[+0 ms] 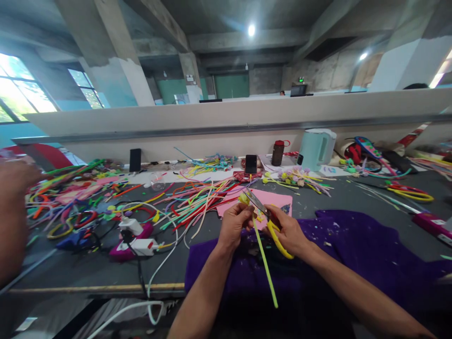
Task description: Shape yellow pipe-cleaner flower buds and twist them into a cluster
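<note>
Far left, one co-worker's forearm [12, 221], blurred, extends over the surface [95, 270]. The near edge shows here as a brown strip, with dark surface behind it giving some room for movement. Loose pipe cleaners [201, 200] spread from the left into the centre, overlapping too much to count. One black phone [134, 160] leans against the partition [169, 123] along the rear. Two white plug adapters [141, 247] sit nearer the front; a white cable [150, 282] crosses the near edge.

Centre: the left hand [235, 223] has its fingers pinched on one yellow-green pipe cleaner [264, 266], held above the surface, its free end slanting down over the purple cloth [360, 245]. One pink sheet [280, 198] lies beyond the hands; a second phone [251, 164] stands behind it. One pair of scissors [278, 240] is gripped by its yellow handles in the right hand's [291, 230] fingers; blade contact cannot be determined.

Right: one red-capped bottle [277, 155], then one pale-green kettle [316, 148], at the rear. The cloth covers the near edge; dark surface lies beyond it. Red and yellow scissor handles [411, 192] lie far right, number of pairs uncertain.
</note>
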Demonstrator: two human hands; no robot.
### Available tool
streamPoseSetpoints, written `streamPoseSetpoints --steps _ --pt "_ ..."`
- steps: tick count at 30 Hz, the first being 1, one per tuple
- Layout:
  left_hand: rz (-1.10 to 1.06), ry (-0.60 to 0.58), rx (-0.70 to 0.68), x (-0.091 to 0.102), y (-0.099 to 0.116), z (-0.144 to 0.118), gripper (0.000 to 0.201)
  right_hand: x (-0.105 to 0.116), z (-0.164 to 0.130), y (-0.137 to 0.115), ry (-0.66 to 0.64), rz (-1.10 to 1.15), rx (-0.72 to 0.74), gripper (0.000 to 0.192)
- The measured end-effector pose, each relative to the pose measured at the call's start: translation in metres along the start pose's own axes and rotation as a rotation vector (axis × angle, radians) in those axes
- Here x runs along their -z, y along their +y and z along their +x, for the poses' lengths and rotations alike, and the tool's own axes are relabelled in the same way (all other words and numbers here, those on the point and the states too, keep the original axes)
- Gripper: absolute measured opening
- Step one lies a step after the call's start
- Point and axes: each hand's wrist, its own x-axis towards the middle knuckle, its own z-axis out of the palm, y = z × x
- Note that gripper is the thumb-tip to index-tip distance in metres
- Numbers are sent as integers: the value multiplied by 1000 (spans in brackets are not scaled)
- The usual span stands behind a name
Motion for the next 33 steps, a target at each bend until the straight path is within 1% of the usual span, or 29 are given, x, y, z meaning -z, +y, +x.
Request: streamPoseSetpoints --steps 14,33 --pt "7 -7 -17 0 -1 0 21 -2 0 2 20 -54 34 50" --pt "30 50 -10 0 -2 2 16 -4 -1 7 45 -113 86 50"
